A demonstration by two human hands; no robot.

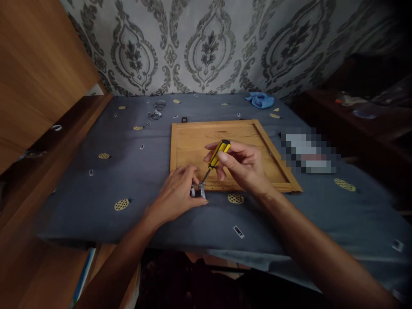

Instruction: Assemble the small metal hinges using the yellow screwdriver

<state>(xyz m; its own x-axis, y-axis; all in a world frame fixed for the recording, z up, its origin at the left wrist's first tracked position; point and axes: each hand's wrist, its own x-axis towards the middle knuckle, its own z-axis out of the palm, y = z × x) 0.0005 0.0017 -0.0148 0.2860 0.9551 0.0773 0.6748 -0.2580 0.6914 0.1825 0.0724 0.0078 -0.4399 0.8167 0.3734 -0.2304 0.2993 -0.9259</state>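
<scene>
My right hand grips a screwdriver with a yellow and black handle, its shaft slanting down to the left. The screwdriver's tip meets a small metal hinge at the near left edge of a framed wooden panel. Thumb and fingers of my left hand pinch this hinge from the left. The panel lies flat on a dark grey cloth printed with pineapples. My left fingers partly cover the hinge and the panel's near left corner; whether a screw sits under the tip is hidden.
More metal hinge-like pieces lie toward the back left, near a small black item. A blue cloth is crumpled at the back right. To the panel's right rests a blurred-out flat object. A wooden cabinet stands on the left.
</scene>
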